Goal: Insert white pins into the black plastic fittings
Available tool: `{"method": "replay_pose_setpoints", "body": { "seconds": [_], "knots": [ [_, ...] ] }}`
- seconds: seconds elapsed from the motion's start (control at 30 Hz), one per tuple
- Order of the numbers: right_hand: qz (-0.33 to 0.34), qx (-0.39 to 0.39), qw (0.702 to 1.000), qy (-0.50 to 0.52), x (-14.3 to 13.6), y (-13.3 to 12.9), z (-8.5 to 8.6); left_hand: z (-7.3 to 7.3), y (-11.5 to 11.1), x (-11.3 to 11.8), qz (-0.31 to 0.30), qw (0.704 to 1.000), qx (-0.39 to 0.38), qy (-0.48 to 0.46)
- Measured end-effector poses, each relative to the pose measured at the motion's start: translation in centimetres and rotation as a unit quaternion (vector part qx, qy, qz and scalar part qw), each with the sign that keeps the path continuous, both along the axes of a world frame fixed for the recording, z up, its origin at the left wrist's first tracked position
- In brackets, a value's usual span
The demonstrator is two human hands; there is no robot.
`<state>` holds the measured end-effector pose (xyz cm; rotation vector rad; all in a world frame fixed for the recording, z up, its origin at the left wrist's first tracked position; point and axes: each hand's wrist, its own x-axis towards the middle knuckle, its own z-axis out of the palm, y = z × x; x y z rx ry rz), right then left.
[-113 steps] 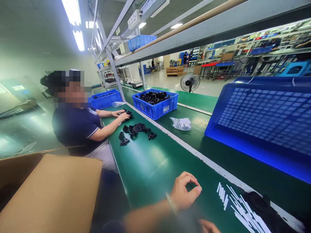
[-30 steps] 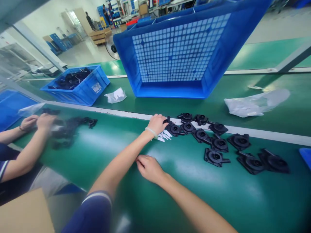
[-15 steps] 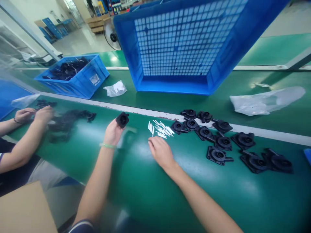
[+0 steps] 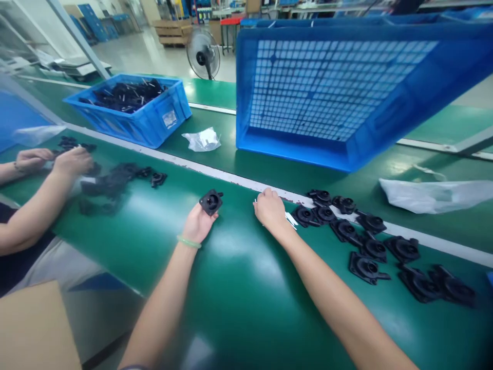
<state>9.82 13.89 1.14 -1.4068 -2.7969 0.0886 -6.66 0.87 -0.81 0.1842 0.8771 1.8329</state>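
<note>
My left hand, with a pale green bangle at the wrist, grips a black plastic housing with a round opening facing up. My right hand is over the pile of thin white pins, its fingers curled together and pointing down. It covers most of the pile; some pins show beside the wrist and a white tip shows at the fingertips. Whether a pin is between those fingers is hidden. To the right of this hand, several black housings with side spouts lie in a loose group on the green table.
A large blue crate stands tilted beyond the white strip. Left of it are a clear plastic bag and a blue bin full of black parts. Another bag lies at right. A co-worker's hands handle black parts at far left.
My right hand has moved forward from just in front of the white pins to over them. My left hand still holds the housing, now turned with its opening more upward. The camera view has shifted.
</note>
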Motion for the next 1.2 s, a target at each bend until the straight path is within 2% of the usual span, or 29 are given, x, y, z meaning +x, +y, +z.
{"method": "replay_pose_setpoints", "body": {
  "seconds": [0.23, 0.43, 0.5, 0.57, 0.6, 0.67, 0.77, 0.83, 0.93, 1.03, 1.1, 1.2],
  "knots": [
    [0.030, -0.019, 0.999, -0.038, -1.9, 0.0, 0.3, 0.7, -0.4, -0.1, 0.004, 0.999, 0.012, -0.040],
    [0.032, -0.004, 0.999, -0.038, -1.8, -0.3, 0.4, 0.9, -0.5, -0.2, -0.008, 0.998, 0.026, -0.054],
    [0.022, 0.007, 1.000, -0.003, -1.4, -0.7, 0.9, 0.9, -0.5, -0.2, -0.010, 0.997, 0.023, -0.068],
    [0.007, -0.005, 0.995, 0.098, -1.0, -1.7, 1.4, 0.9, -0.5, -0.2, -0.013, 0.996, 0.019, -0.080],
    [0.006, -0.036, 0.985, 0.170, -1.0, -2.5, 1.6, 0.9, -0.5, -0.2, -0.014, 0.996, 0.017, -0.084],
    [0.026, -0.164, 0.935, 0.314, -1.1, -4.3, 1.6, 0.9, -0.4, -0.2, -0.015, 0.996, 0.011, -0.086],
    [0.060, -0.418, 0.796, 0.435, -1.9, -7.1, 0.3, 0.8, -0.3, -0.2, -0.016, 0.997, 0.005, -0.077],
    [0.048, -0.530, 0.705, 0.469, -2.4, -8.2, -1.0, 0.6, -0.3, -0.3, -0.015, 0.998, -0.003, -0.068],
    [0.006, -0.613, 0.588, 0.528, -2.3, -8.8, -2.5, 0.3, -0.2, -0.3, -0.005, 0.999, -0.017, -0.043],
    [-0.039, -0.656, 0.480, 0.581, -1.3, -8.4, -3.1, 0.0, -0.2, -0.2, -0.001, 1.000, -0.021, 0.009],
    [-0.062, -0.667, 0.443, 0.596, -0.7, -8.0, -3.1, -0.3, -0.2, -0.1, -0.012, 0.999, -0.028, 0.040],
    [-0.075, -0.668, 0.434, 0.599, -0.5, -7.5, -3.2, -0.5, -0.2, 0.2, -0.035, 0.997, -0.045, 0.058]
  ]
}}
